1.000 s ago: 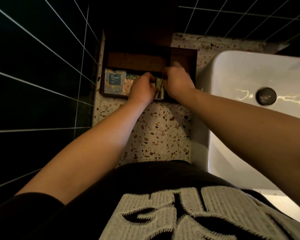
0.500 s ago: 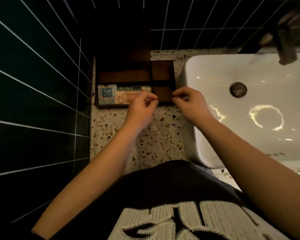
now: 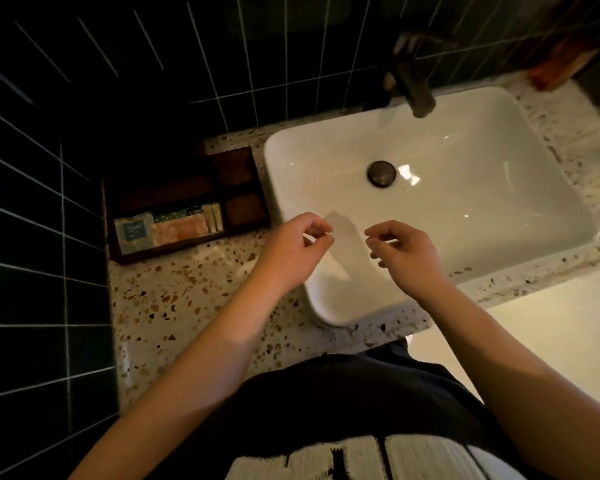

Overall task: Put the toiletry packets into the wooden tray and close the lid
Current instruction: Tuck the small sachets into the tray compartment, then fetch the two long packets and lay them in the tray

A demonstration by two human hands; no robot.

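The wooden tray (image 3: pixel 187 216) sits at 10 o'clock on the speckled terrazzo counter (image 3: pixel 187 299), pushed into the corner of dark glossy tiles (image 3: pixel 32 202), lid off. It is rectangular, dark brown, split by thin dividers into compartments. The long front compartment holds flat packets (image 3: pixel 168 227) lying side by side: a grey-blue one with a dark square label at its left end, peach and green ones in the middle, pale narrow ones at its right end. The other compartments look bare.

Both hands hover over the near edge of the smooth white rectangular basin (image 3: pixel 430 188), well apart from the tray. The left hand (image 3: pixel 291 251) and right hand (image 3: pixel 406 254) each have fingers loosely curled, thumb near forefinger, grasping nothing visible. A round dark drain plug (image 3: pixel 381 173) sits at 12 o'clock, with a blurred metal tap (image 3: pixel 413 84) beyond it.
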